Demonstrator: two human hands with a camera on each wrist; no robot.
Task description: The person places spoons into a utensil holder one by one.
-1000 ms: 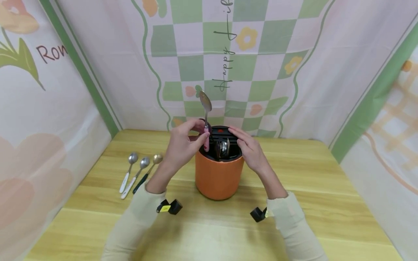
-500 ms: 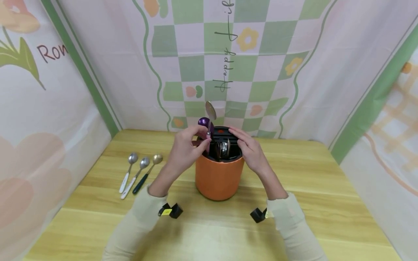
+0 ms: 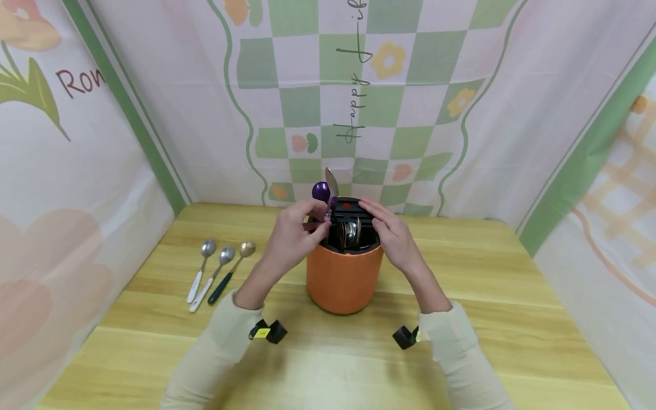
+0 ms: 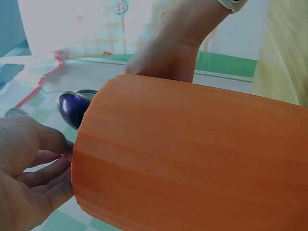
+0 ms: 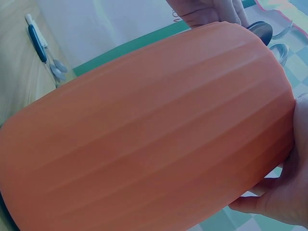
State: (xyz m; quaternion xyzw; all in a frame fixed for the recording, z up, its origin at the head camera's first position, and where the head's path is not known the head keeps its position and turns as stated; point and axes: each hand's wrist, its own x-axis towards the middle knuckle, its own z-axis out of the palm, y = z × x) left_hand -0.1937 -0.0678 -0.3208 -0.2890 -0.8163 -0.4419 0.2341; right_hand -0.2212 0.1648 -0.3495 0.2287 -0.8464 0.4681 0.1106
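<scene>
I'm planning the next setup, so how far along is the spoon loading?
Apparently done: a purple spoon and shiny metal utensils stand in the orange holder.
In hand: the left hand pinches a pink-handled spoon at the opening.
Probably left: three spoons lying on the table.

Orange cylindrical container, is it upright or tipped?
Upright: in the head view, the orange cylindrical container stands on the wood-grain table, its opening upward.

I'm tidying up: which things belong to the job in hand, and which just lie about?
In the job: pink-handled spoon, left hand, orange container, right hand, purple spoon.
Lying about, perhaps for later: two white-handled spoons, dark-handled spoon.
</scene>
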